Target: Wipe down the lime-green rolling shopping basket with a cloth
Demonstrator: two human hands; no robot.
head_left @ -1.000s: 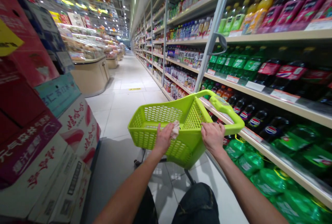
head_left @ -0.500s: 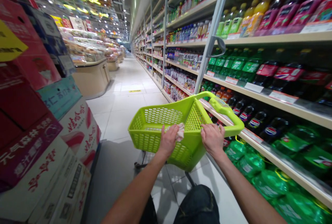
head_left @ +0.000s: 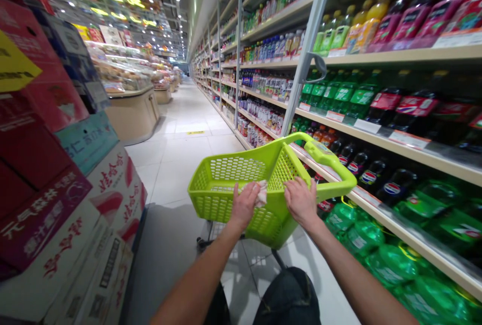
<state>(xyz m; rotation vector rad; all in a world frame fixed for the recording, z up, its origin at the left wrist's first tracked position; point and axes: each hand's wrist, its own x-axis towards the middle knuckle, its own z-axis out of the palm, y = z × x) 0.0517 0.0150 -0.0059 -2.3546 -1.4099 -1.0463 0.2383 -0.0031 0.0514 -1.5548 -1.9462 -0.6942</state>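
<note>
A lime-green plastic shopping basket (head_left: 226,189) on a wheeled frame stands in the aisle in front of me. My left hand (head_left: 244,205) rests on its near rim, fingers closed on a crumpled white cloth (head_left: 261,192). My right hand (head_left: 300,201) grips the rim just to the right, below the basket's long green handle (head_left: 331,161). The inside of the basket is largely hidden by its wall.
Shelves of soft-drink bottles (head_left: 376,99) line the right side, close to the basket. Stacked red and white cartons (head_left: 56,189) stand on the left. The tiled aisle (head_left: 188,124) runs ahead, past a beige counter (head_left: 131,109). My dark-trousered knees (head_left: 286,300) show below.
My left hand with the cloth slid right along the rim. My right hand shifted left toward it. The basket stayed about where it was.
</note>
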